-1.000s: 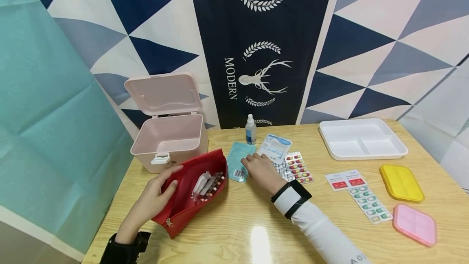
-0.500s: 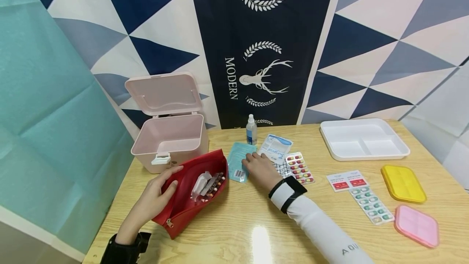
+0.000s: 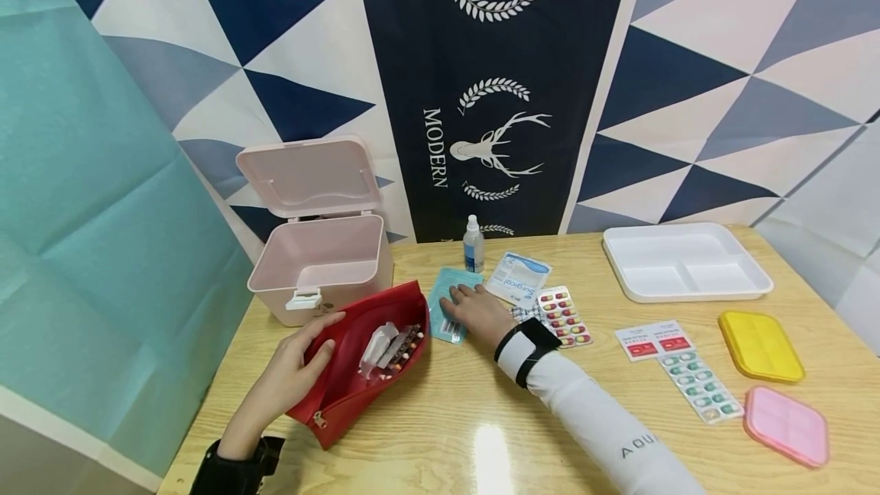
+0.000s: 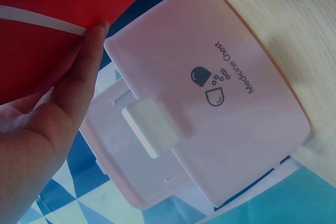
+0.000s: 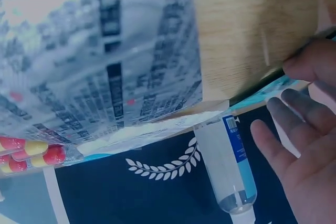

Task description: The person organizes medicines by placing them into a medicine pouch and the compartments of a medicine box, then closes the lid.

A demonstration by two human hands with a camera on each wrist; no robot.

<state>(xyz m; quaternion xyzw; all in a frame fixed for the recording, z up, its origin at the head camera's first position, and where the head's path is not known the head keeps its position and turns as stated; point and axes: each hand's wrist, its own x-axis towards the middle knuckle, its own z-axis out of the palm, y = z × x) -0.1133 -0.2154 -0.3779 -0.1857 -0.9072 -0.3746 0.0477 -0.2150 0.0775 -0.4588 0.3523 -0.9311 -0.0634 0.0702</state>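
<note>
My left hand (image 3: 297, 367) lies on the open red zip pouch (image 3: 357, 361), fingers nearly straight along its upper flap (image 4: 37, 30). The pouch holds blister strips and clear packets (image 3: 388, 346). My right hand (image 3: 474, 310) rests flat, fingers spread, on a teal flat packet (image 3: 445, 304) just right of the pouch. In the right wrist view the fingers (image 5: 294, 129) reach beside a small clear bottle with a blue label (image 5: 228, 161). A silver blister sheet (image 5: 105, 66) lies under that wrist.
An open pink medicine chest (image 3: 319, 258) stands behind the pouch, and it fills the left wrist view (image 4: 210, 98). A white surgical packet (image 3: 517, 278), red-yellow capsule strip (image 3: 562, 315), white divided tray (image 3: 684, 260), more strips (image 3: 697, 384), yellow (image 3: 760, 345) and pink (image 3: 787, 426) pill boxes lie rightward.
My right hand slid left from the white packet's edge onto the teal packet. The left hand stayed on the pouch.
</note>
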